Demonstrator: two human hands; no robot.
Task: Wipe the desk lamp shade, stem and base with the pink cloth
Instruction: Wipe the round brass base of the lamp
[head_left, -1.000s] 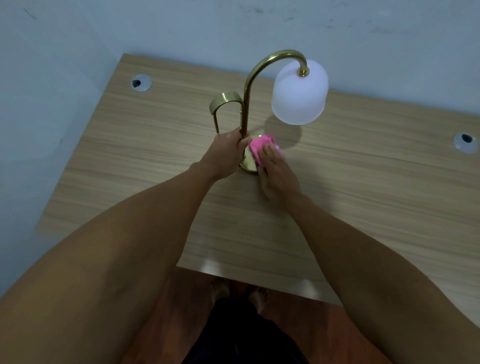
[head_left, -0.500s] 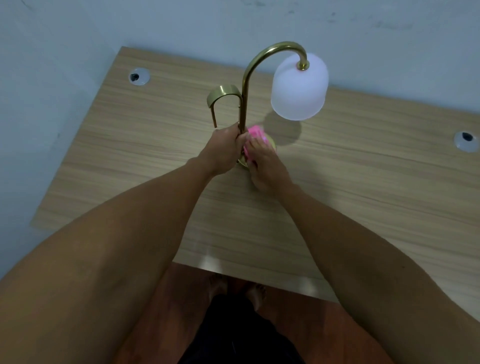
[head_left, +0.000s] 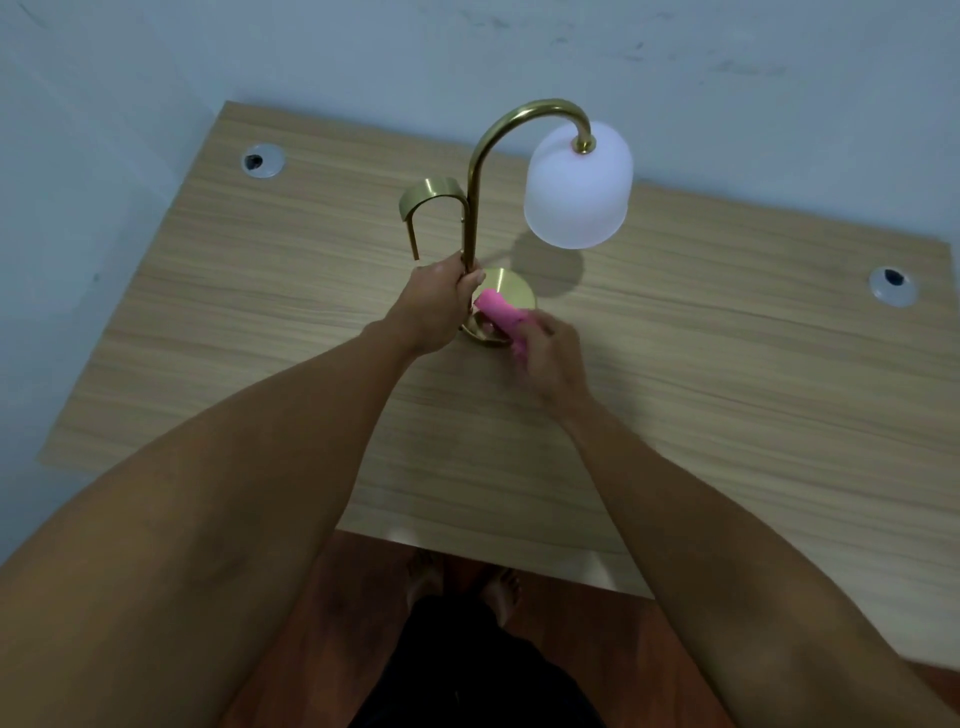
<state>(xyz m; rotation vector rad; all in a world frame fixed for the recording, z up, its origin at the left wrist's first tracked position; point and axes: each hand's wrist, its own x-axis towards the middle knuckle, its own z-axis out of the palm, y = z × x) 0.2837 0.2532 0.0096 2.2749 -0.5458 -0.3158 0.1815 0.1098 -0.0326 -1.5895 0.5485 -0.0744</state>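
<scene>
A person stands at a wooden desk (head_left: 701, 415) set against a pale wall (head_left: 519, 47), both bare arms reaching toward a brass lamp (head_left: 475, 171). The left hand (head_left: 434, 306) is clenched around the lower stem (head_left: 469, 244), just above the round base (head_left: 511, 291). The right hand (head_left: 553, 358) grasps a bunched pink cloth (head_left: 503, 318) and presses it on the near side of the base, beside the foot of the stem — the cloth sits between the two hands, its far end almost touching the left thumb.

The stem rises and curves over to the right, ending in a white bell-shaped shade (head_left: 577, 189) that hangs open end down above the desk, its shadow falling just beyond the base. A short brass hook (head_left: 431, 200) branches off the stem to the left.

Two round cable ports are set in the desktop — one (head_left: 263, 160) near the far left corner, the other (head_left: 892, 285) toward the right edge, both well apart from the lamp. Below the near edge, bare feet (head_left: 501, 590) rest on a reddish floor (head_left: 337, 597).
</scene>
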